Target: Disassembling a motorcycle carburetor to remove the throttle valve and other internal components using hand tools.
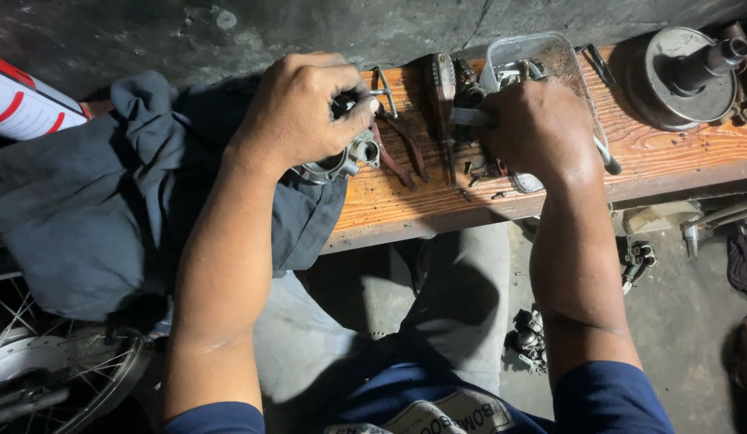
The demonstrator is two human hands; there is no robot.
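In the head view, the left hand point(305, 108) sits left of centre in the upper half of the frame, fingers curled tight around a small grey metal engine part point(345, 157) with round openings, which it holds at the near-left end of a worn wooden bench point(671, 157). The part rests partly on the bench edge and partly on a dark grey cloth point(108, 201) that spreads across the left side of the frame.

The right hand point(542, 128) lies right of centre, in the upper part of the frame, closed over small parts at the front of a clear plastic tray point(566, 56). A flat metal piece point(466, 116) sticks out from its grip toward the left; what else the fingers clamp cannot be told.

Between the two hands, on the bench, lie red-handled pliers point(406, 149) and a screwdriver with a dark striped handle point(442, 84), side by side and pointing toward the near edge. A small T-shaped metal tool point(383, 88) lies just beside the left hand's knuckles. A few loose screws point(478, 173) are scattered near the right hand.

At the upper right corner stands a round metal drum with a central shaft point(683, 76). At the lower left a spoked wheel point(60, 378) shows. Below the bench, the person's grey trousers point(438, 297) fill the centre of the frame.
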